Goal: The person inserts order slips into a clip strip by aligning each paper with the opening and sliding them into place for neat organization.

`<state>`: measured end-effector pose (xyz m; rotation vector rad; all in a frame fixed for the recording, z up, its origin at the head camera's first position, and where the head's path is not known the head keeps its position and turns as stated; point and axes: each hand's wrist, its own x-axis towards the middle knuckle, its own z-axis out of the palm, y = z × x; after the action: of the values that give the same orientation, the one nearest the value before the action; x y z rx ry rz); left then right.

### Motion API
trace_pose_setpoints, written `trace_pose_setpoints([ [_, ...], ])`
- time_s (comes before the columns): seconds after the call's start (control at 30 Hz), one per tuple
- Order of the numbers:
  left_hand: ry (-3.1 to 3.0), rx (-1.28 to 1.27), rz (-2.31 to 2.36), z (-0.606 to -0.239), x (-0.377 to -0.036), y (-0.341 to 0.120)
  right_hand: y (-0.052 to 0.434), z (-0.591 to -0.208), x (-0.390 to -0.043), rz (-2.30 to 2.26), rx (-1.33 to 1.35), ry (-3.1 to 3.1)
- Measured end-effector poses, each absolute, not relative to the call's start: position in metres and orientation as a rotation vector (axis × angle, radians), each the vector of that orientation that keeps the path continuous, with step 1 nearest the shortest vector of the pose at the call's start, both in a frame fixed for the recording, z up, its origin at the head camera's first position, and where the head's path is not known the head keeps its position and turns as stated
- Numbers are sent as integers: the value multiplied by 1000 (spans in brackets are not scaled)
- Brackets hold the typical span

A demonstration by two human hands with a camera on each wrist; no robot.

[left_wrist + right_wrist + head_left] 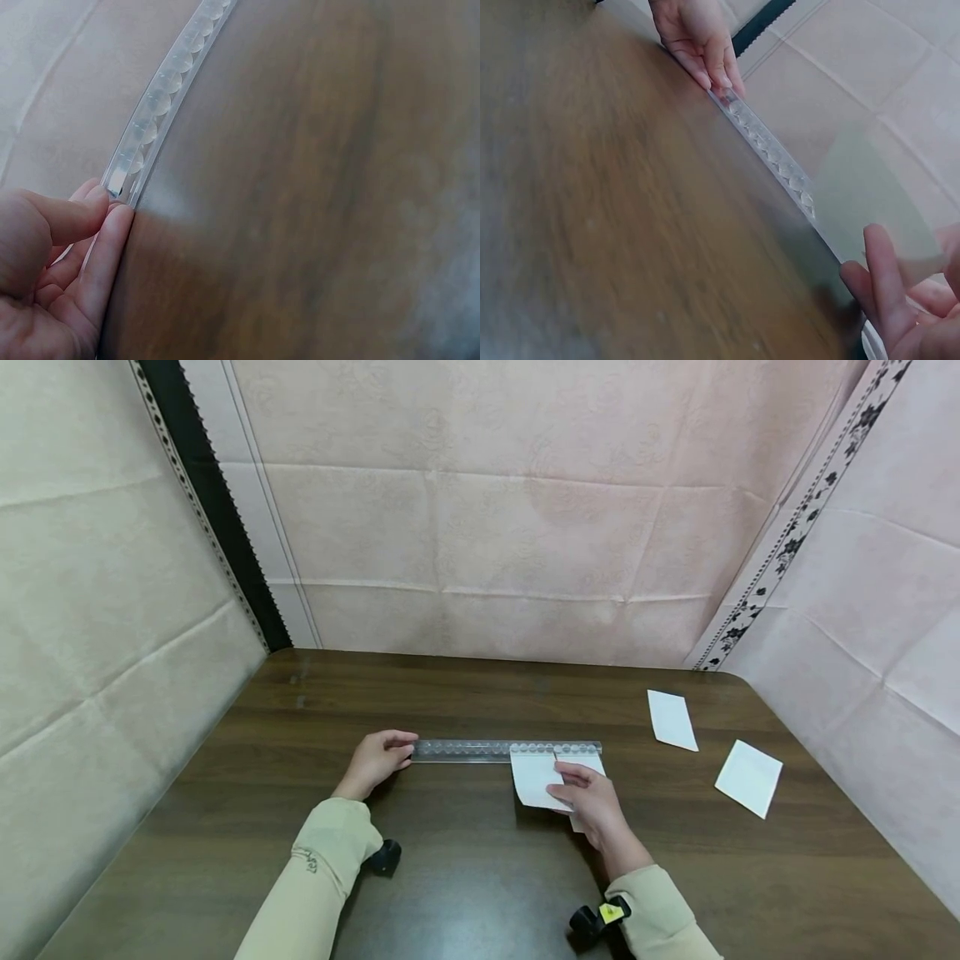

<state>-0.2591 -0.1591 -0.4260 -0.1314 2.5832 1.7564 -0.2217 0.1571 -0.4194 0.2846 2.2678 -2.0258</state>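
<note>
A long clear plastic strip [461, 751] with a row of round bumps [157, 101] lies crosswise above the brown table. My left hand [375, 762] pinches its left end between thumb and fingers. Toward the strip's right end, my right hand [592, 802] holds a white paper piece [534, 777] by its lower right part. A second white piece [592, 762] shows behind those fingers. Both papers' top edges meet the strip; whether they sit inside or behind it I cannot tell. In the right wrist view the paper [866, 195] looks pale and blurred.
Two more white paper pieces [672, 720] lie apart on the right side of the wooden table [465, 693]. Pale cloth [480, 543] hangs behind the table and on both sides. Each wrist wears a small black device [385, 858].
</note>
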Motion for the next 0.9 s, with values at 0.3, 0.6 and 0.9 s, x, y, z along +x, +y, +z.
trace_pose_setpoints([
  [0.3, 2581, -128, 1761, -425, -259, -159, 169, -413, -211, -1871, 279, 2407],
  [0.6, 2572, -131, 1769, -427, -260, -160, 179, -410, -204, -1955, 257, 2356],
  [0.9, 2579, -120, 1768, -425, -259, -160, 188, -412, -204, -2019, 297, 2291],
])
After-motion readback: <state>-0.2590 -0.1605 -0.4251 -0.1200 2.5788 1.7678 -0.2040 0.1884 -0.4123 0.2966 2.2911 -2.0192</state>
